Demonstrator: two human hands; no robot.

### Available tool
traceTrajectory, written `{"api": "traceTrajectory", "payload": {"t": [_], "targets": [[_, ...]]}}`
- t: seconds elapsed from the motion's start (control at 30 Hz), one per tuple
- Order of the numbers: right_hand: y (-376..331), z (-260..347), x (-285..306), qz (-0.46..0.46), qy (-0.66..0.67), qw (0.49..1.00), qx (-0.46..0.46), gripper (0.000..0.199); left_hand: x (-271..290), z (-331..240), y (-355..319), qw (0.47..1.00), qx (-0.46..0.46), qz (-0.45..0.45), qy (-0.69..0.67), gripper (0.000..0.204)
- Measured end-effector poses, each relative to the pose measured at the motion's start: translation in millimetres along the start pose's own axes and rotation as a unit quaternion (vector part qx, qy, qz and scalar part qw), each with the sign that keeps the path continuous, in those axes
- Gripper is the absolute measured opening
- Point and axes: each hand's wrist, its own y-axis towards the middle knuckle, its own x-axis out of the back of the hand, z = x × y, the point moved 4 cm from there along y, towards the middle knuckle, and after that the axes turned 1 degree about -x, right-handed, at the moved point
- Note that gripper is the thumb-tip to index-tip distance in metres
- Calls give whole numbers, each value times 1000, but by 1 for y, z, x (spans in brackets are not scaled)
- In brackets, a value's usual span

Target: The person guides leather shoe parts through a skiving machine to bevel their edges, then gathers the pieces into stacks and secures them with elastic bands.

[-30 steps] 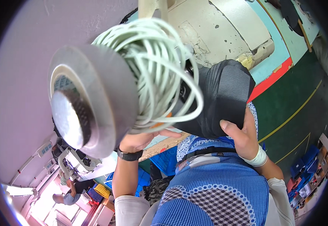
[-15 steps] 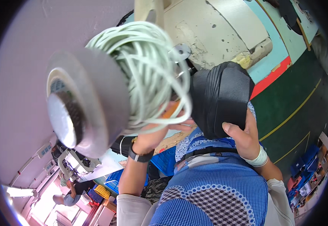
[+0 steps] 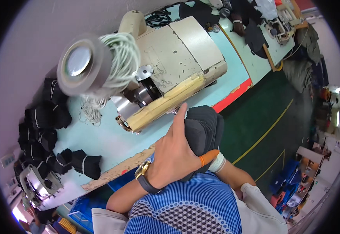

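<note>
A thick stack of black fabric-like pieces (image 3: 203,130) is held up in front of my apron, just off the table's front edge. My left hand (image 3: 173,154) grips its near left side, index finger stretched up along it and the thumb, in an orange finger cover, across its lower part. Under the far side of the stack my right hand is mostly hidden; only its wrist with white bands (image 3: 217,163) shows. Beyond the hands is a cream sewing machine (image 3: 177,50) with chipped paint. White cord loops (image 3: 123,58) hang by a round spool-like part (image 3: 78,60) at its left.
Tied black bundles (image 3: 86,163) lie along the left of the pale blue table (image 3: 99,136), whose front edge is worn. Loose white ties (image 3: 91,113) rest near the machine. On the right are a green floor (image 3: 255,128) with yellow lines and blue bins (image 3: 289,177).
My left hand has come away from the white cord loops and down onto the black stack. The view has shifted, showing more of the table. My right hand has gone mostly behind the stack.
</note>
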Motion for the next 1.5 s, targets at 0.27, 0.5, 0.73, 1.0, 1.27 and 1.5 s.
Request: {"api": "traceTrajectory", "payload": {"t": [0.27, 0.5, 0.73, 1.0, 1.27, 1.5], "targets": [[-3, -22, -11, -2, -34, 999, -25, 59, 7, -12, -41, 985, -1, -137, 104, 125], [-12, 12, 0, -46, -78, 996, 7, 50, 72, 68, -125, 959, 14, -274, 78, 87], [-17, 53, -42, 62, -217, 974, 23, 39, 123, 232, -243, 668, 411, -552, 284, 101], [-1, 48, -105, 146, -344, 927, 14, 50, 200, 275, -177, 687, 219, -656, 224, 78], [28, 85, -138, 297, -673, 674, 70, 44, 80, 72, -150, 997, 13, 40, -59, 55], [9, 61, -90, -22, -337, 941, 22, 30, 40, 59, -141, 995, -25, -94, -31, 43]]}}
